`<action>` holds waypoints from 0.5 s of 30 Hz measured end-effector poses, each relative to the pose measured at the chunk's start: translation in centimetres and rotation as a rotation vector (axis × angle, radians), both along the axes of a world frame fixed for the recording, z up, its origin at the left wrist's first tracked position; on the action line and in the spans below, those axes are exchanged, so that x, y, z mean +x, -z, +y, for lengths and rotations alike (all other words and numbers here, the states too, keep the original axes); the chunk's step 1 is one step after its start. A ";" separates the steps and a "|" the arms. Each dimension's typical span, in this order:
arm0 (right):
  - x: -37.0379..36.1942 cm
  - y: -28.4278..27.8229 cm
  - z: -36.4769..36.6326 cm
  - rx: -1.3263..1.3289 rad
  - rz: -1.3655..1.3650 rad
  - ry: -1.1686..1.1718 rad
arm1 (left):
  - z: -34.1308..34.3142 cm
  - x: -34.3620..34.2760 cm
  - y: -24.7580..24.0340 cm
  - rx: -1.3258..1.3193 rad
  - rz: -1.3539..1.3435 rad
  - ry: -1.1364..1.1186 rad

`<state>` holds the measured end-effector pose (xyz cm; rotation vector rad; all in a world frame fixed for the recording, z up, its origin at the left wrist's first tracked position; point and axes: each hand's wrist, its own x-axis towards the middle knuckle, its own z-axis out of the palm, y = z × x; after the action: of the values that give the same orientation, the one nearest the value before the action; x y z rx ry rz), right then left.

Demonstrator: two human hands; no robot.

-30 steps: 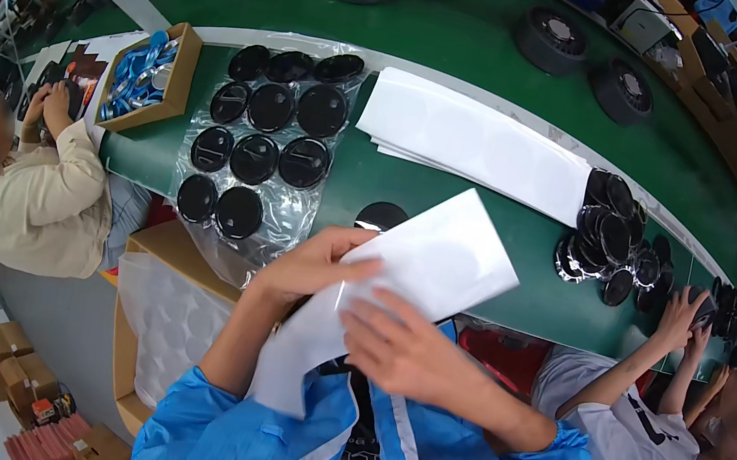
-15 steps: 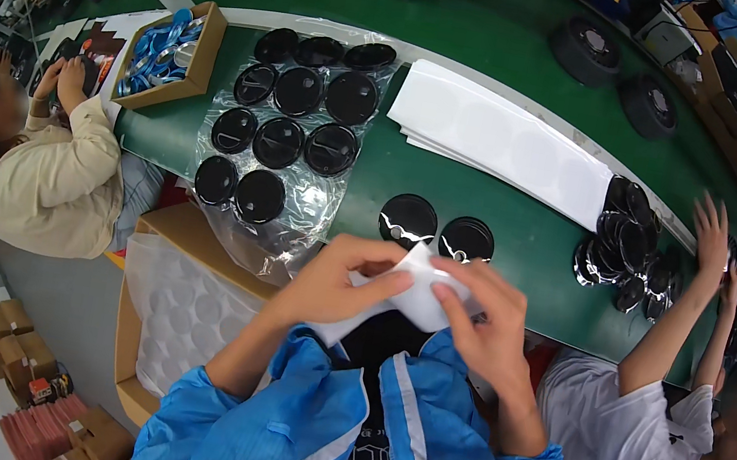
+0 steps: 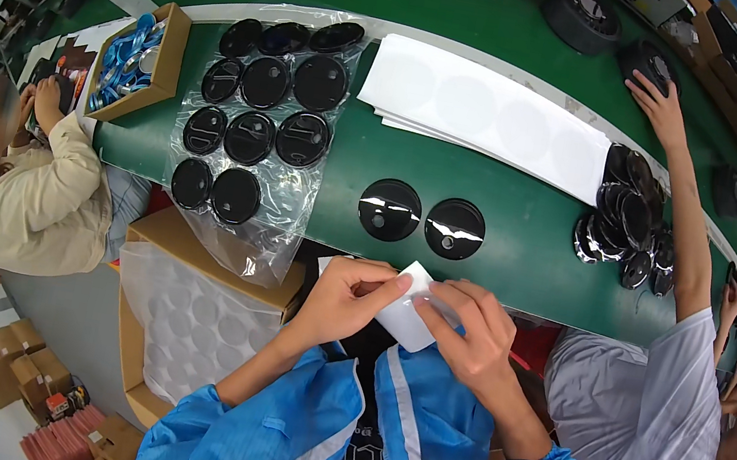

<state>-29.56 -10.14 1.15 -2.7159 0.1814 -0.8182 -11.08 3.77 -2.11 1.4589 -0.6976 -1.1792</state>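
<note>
Between my two hands, just in front of the bench edge, is a white paper sheet, bent with one corner pointing up. My left hand pinches it near the upper corner between thumb and fingers. My right hand grips its other side, thumb and forefinger close to the left thumb. Beyond the hands, two glossy black discs lie side by side on the green bench. Farther off rests a stack of long white sheets with faint round outlines.
Left of centre, several black round covers lie in rows on clear plastic. A carton of blue ribbons stands beyond them; more black discs are piled at right. An open box sits below left. Co-workers flank me; one arm reaches toward a black wheel.
My hands and the sheet have dropped slightly, uncovering the two black discs fully. The right co-worker's arm has stretched across to a wheel on the far green surface.
</note>
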 end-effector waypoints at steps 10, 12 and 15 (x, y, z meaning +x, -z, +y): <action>-0.2 -0.7 -4.8 1.230 -0.221 0.302 | 0.1 1.7 1.5 -0.042 -0.493 0.041; 0.6 2.1 -6.1 1.301 -0.119 0.421 | -0.3 1.2 1.3 -0.112 -0.581 0.189; 0.8 5.1 -7.4 1.296 -0.052 0.441 | -0.1 1.2 1.3 -0.084 -0.583 0.198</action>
<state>-28.80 -17.52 -3.91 -1.4295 0.9369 -0.5408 -9.93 3.66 -3.38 1.7037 -1.2968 -0.8493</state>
